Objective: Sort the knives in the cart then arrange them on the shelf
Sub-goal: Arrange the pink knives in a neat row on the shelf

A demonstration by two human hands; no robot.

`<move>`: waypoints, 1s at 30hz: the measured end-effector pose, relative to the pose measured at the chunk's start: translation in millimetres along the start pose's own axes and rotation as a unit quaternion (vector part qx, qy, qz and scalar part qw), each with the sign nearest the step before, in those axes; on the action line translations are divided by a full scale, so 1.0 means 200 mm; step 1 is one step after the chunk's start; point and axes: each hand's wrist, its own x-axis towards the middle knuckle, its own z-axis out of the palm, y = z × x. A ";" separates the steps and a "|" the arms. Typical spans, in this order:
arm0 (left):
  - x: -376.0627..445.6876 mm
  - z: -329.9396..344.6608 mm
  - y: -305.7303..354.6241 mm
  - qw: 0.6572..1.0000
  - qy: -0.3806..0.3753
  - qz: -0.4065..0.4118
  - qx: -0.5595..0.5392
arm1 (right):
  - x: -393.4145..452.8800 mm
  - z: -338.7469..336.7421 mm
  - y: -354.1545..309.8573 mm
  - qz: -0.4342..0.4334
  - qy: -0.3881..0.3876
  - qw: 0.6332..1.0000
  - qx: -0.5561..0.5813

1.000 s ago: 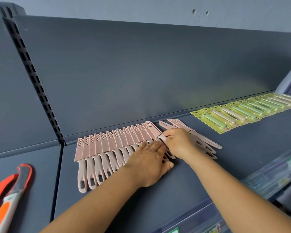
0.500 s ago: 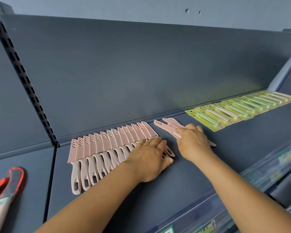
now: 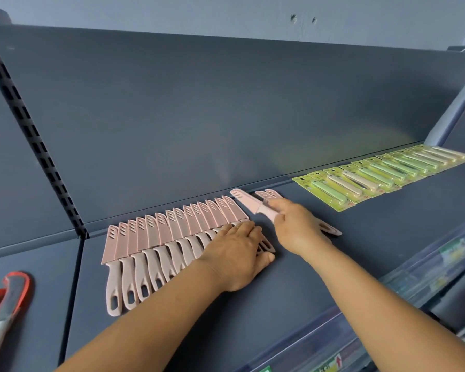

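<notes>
Centre frame: our left hand (image 3: pixel 236 253), fingers flat, presses the knife row (image 3: pixel 172 237); our right hand (image 3: pixel 295 224) pinches one pink knife (image 3: pixel 249 204) on the shelf (image 3: pixel 360 251).

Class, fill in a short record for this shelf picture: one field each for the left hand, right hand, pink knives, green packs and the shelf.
left hand: lies flat on the handles at the right end of the pink row
right hand: grips one pink knife by its handle
pink knife row: overlapping, sheathed, tips towards the back panel
green packs: overlapping row further right
shelf: dark blue
</notes>
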 end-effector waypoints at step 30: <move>0.09 -0.01 0.03 0.999 -0.026 0.020 0.004 | 0.02 -0.06 0.17 0.001 0.002 0.974 -0.227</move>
